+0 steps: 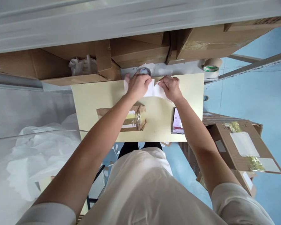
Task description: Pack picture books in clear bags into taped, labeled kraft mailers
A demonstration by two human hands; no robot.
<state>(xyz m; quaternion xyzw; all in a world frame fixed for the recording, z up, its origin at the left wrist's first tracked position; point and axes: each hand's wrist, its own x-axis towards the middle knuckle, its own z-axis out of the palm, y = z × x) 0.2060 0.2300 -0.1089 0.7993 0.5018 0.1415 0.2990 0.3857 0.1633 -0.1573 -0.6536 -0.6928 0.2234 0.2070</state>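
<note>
Pale desk [96,100] carried everything. Cardboard parcel [131,120] sat near-centre, taped, looked stiff and light. Phone [178,122] lay to its right. White paper sheet [152,89] lay at the desk's far edge, thin, floppy, likely to crease; best pinched at corners or edges. Left hand [138,86] pressed flat on it, fingers together. Right hand [170,87] had its fingers closed on the sheet's right part. Tape roll [144,71] sat just beyond.

Matt pale tabletop [96,97]; white paper sheets [154,90]; brown cardboard parcel [131,120] (glossy tape strips); glossy phone [178,122].
</note>
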